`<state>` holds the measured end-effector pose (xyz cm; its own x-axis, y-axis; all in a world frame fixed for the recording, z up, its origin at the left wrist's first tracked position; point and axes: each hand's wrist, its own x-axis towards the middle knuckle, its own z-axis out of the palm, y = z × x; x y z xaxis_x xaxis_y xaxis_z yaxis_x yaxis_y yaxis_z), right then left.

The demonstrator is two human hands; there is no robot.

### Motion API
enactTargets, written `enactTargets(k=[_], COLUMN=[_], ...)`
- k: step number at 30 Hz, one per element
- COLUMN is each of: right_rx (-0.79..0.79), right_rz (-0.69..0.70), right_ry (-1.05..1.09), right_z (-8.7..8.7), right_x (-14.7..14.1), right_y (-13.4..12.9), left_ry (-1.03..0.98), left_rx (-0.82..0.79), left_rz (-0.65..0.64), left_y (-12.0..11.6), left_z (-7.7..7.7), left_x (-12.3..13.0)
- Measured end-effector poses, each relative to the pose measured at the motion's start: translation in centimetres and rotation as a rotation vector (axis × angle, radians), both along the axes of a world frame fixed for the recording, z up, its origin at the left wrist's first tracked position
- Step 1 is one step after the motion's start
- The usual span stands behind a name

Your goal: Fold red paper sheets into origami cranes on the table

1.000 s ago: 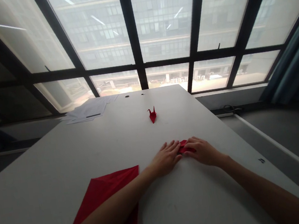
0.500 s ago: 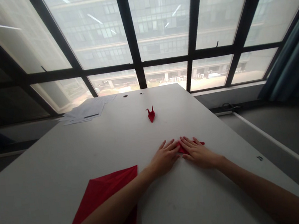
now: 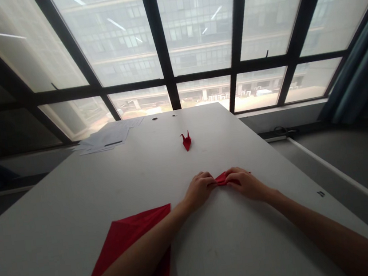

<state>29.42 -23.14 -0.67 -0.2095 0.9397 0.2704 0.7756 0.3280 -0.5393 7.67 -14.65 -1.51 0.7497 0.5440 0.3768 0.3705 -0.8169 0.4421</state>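
Note:
A small piece of folded red paper (image 3: pixel 221 179) lies between my hands on the white table. My left hand (image 3: pixel 200 189) pinches its left end. My right hand (image 3: pixel 245 183) grips the right part, and its curled fingers cover much of that side. Beyond them a finished red paper crane (image 3: pixel 186 142) stands on the table, touched by neither hand. Under my left forearm, a large red paper sheet (image 3: pixel 128 232) with crease lines is partly hidden.
Loose white papers (image 3: pixel 106 136) with a dark pen (image 3: pixel 113 143) on them lie at the far left of the white table (image 3: pixel 77 196). A small dark object (image 3: pixel 321 193) sits near the right edge. Large windows rise behind the table, with a blue curtain (image 3: pixel 352 63) at right.
Both hands were lying flat on the folded red paper with fingers stretched. Now their fingers are curled in and pinch it at its two sides. The crane has not moved.

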Motion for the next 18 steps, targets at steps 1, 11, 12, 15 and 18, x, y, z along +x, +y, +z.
enactTargets(k=[1, 11, 12, 15, 18], right_rx=[0.026, 0.116, 0.115, 0.105, 0.104], right_rz=[-0.032, -0.205, -0.204, -0.193, -0.186], right_ry=[0.026, 0.069, 0.061, 0.041, 0.030], right_z=[-0.1, -1.6, -1.6, -1.6, -1.5], right_x=[0.0, 0.4, 0.4, 0.4, 0.4], right_y=[0.1, 1.3, 1.3, 1.4, 1.3], left_ry=[-0.002, 0.161, 0.185, 0.239, 0.338], left_rx=[-0.005, 0.171, 0.207, 0.270, 0.245], left_rz=[0.003, 0.019, 0.009, -0.041, -0.124], left_y=[0.0, -1.1, -1.5, -2.6, -3.2], left_z=[0.0, 0.6, 0.7, 0.9, 0.7], left_x=[0.0, 0.0, 0.0, 0.1, 0.2])
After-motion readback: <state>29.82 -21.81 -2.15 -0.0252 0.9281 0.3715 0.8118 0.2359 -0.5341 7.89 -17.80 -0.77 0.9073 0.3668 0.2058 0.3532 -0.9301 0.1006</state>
